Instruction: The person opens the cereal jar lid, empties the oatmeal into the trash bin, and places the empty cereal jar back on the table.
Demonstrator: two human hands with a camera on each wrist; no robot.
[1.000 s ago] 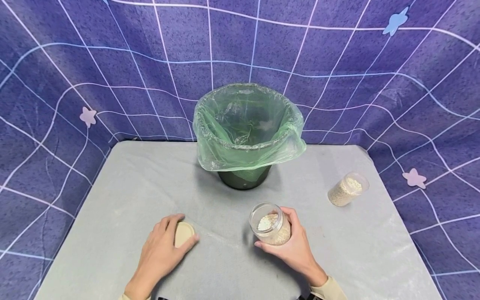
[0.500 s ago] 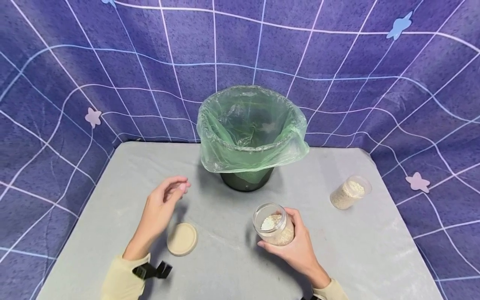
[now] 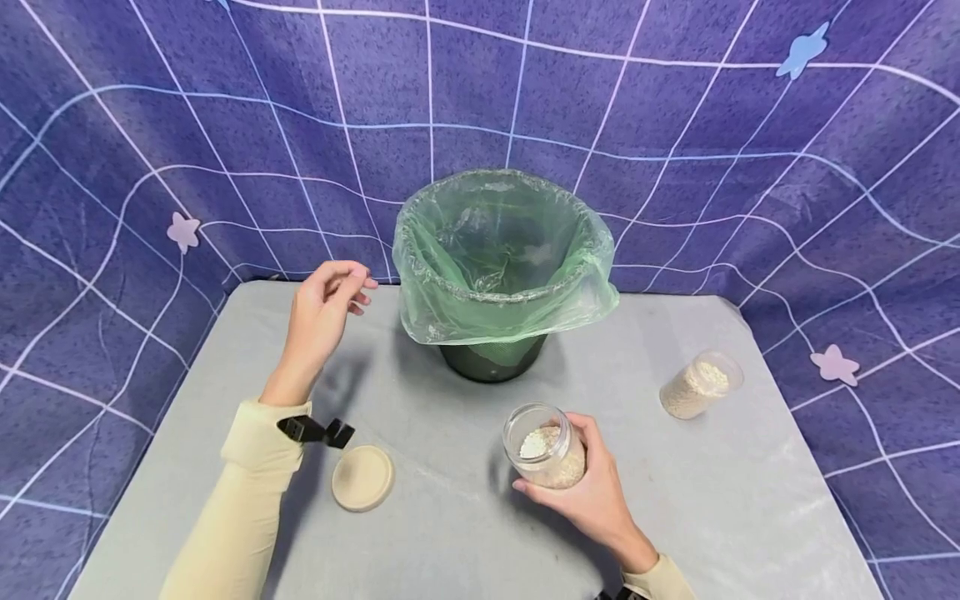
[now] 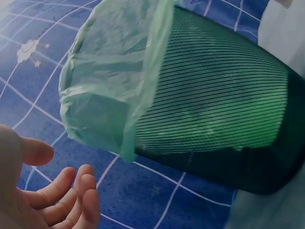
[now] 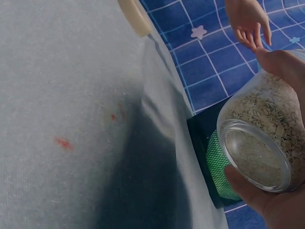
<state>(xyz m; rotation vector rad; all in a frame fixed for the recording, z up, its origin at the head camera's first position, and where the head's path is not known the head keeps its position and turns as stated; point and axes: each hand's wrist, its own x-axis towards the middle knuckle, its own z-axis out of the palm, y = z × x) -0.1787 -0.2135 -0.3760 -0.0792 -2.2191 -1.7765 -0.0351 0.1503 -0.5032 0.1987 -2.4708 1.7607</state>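
My right hand [image 3: 588,492] grips a clear jar [image 3: 546,450] partly filled with pale flakes that look like oats, its uncovered mouth tipped up and to the left. Flakes fill much of the jar [image 5: 267,114] in the right wrist view, where thumb and fingers wrap its side. Raised left of the bin, my left hand [image 3: 322,304] has nothing in it and its fingers bend loosely. The round beige lid [image 3: 363,477] lies flat on the table below my left wrist. A black mesh bin [image 4: 224,81] lined with a green bag [image 3: 495,317] stands at the table's back.
A second jar [image 3: 696,383] of similar flakes stands at the right, its upper part frosted-looking. The grey cloth-covered table [image 3: 450,542] ends at a blue gridded curtain [image 3: 300,125] behind and on both sides.
My left hand has let go of the lid, leaving it on the table, and moved up and forward to beside the bin. My right hand and its jar stay nearly in place.
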